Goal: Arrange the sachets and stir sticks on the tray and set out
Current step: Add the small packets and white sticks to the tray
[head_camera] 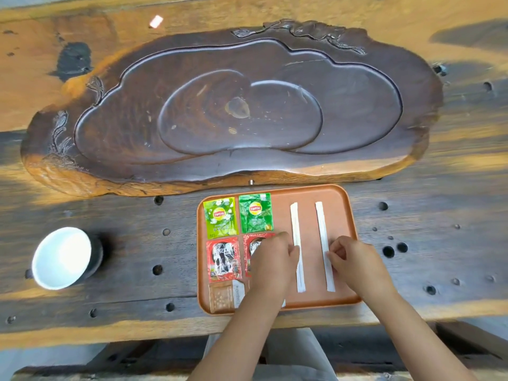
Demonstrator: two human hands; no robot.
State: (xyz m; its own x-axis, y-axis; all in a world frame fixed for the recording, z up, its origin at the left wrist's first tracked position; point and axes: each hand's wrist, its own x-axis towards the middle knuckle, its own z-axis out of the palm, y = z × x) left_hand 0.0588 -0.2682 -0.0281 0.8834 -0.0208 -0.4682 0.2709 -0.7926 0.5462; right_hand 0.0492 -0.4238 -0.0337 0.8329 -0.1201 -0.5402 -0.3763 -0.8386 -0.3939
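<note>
Two wrapped stir sticks lay lengthwise on the tray (347, 299), running away from the person; the left hand (273, 259) pinched the left stick (297, 248) and the right hand (354, 259) pinched the right stick (324, 243), sachets (239, 237) leftward.

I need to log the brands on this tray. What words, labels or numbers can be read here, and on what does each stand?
"Lipton": light green sachet, far left of the orange tray; the small print under the logo is too blurred.
"Lipton": dark green sachet, beside it.
"NESCAFE": left red sachet, partly lost in glare.
Right red sachet: mostly hidden under the left hand, unreadable.
White sachet, near edge: print too small to read.
Stir stick wrappers: no text visible.
</note>
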